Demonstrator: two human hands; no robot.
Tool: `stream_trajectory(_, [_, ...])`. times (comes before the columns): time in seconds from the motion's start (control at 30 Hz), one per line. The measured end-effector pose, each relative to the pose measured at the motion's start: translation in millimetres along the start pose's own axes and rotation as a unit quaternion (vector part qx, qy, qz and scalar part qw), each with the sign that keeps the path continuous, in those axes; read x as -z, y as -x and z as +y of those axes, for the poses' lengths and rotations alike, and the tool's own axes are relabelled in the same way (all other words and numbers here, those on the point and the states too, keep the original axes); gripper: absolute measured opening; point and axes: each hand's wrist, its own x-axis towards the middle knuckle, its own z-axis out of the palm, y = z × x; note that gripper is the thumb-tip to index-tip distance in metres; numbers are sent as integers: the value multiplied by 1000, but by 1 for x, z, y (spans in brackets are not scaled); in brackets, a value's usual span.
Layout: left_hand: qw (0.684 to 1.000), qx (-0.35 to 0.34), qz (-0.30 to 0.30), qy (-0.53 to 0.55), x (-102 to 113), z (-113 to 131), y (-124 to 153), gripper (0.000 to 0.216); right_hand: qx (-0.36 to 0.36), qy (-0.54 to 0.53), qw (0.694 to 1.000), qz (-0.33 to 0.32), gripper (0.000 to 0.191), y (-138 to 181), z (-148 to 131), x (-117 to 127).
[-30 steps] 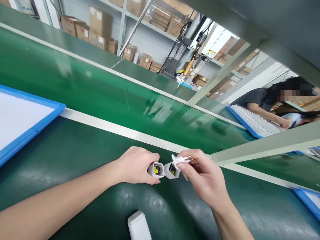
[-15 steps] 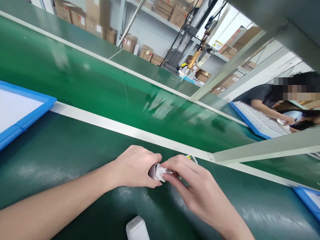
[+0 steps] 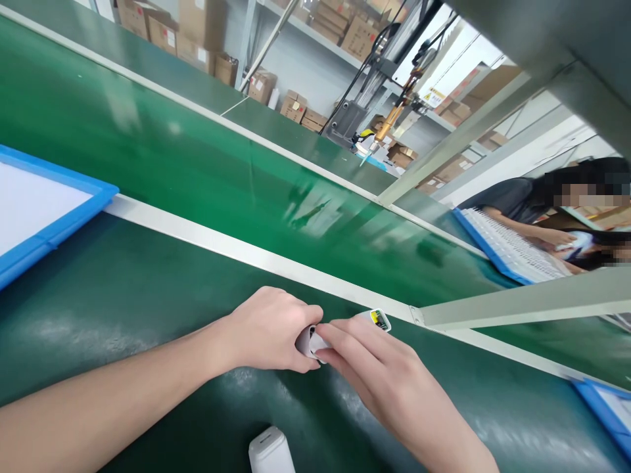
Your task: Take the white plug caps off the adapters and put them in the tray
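My left hand (image 3: 276, 328) is closed around a white plastic housing (image 3: 303, 341), its open end turned toward my right hand. My right hand (image 3: 379, 368) pinches a small white end piece (image 3: 320, 343) against that opening; the fingers hide most of it. Just beyond my right knuckles lies another white housing (image 3: 378, 320), open at one end with yellow and dark parts inside. Nearer to me on the green work surface stands a white charger-like block (image 3: 271, 450) with a slot in its top, cut off by the frame's lower edge.
A blue-rimmed tray (image 3: 54, 236) lies at left, another blue-edged tray (image 3: 599, 410) at right. Past a white rail (image 3: 221, 246) runs a green conveyor belt (image 3: 197, 171). A metal post (image 3: 517, 305) crosses on the right. Farther off, a person (image 3: 522, 210) works beside a filled tray.
My right fingers have shifted left and closed over the white end piece, bringing it against the housing. More of the open housing behind my right hand shows. The view has shifted slightly.
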Motion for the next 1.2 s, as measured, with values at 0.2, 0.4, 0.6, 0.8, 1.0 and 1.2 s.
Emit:
stream_trajectory(0.2, [1000,0,-8,4,2,0,1,39,-28,-49,998,5,24,3,-2,6])
stream_trajectory(0.4, [1000,-5,0,5,1,-1,1,38,-18,-54,998,-12,27,-1,-1,5])
stream_trajectory(0.6, [1000,-5,10,12,0,-1,0,38,-26,-49,998,-18,33,-4,-7,4])
stream_trajectory(0.8, [1000,14,-12,6,4,2,-1,36,-28,-7,1000,9,35,-3,-11,-6])
stream_trajectory(1.0, [1000,17,-24,0,4,2,-1,33,-16,26,999,20,34,-4,-11,-12])
stream_trajectory(1.2, [999,12,-31,21,6,0,2,34,-3,46,999,25,31,-8,-11,-14])
